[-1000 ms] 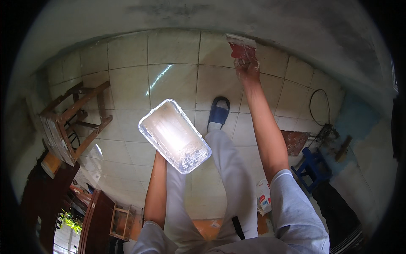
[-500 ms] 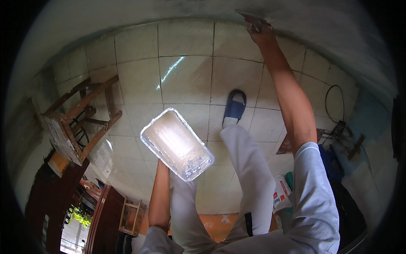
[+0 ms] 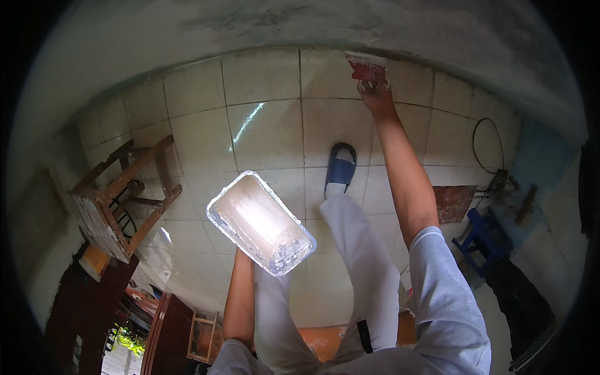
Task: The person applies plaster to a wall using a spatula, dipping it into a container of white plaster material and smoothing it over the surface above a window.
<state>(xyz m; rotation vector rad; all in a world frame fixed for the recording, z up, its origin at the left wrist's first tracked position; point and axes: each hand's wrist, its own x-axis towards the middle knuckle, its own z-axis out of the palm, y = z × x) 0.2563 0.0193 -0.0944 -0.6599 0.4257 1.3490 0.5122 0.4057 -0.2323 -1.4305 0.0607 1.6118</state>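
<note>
My left forearm (image 3: pixel 239 300) reaches up under a rectangular plastic tub (image 3: pixel 215 219) and holds it. The tub's rim is smeared white, and pale paste coats its inside. The fingers of that hand are hidden beneath it. At the far end of my outstretched right arm, my right hand (image 3: pixel 376 94) is closed round a red putty knife (image 3: pixel 367 70). The knife's wide pale blade edge points toward the foot of the grey wall (image 3: pixel 269 28). From this angle I cannot tell whether the blade touches the wall.
A worn wooden stool (image 3: pixel 119 194) lies on the left. A blue sandal (image 3: pixel 341 167) is on my foot on the tiled floor (image 3: pixel 265 134). To the right are a blue plastic stool (image 3: pixel 484 240), a reddish-brown board (image 3: pixel 454 203) and a thin cable loop (image 3: pixel 476 147).
My right hand has drawn back from the wall with the putty knife, whose red part now shows fully. More of the wall is visible. The tub stays in my left hand.
</note>
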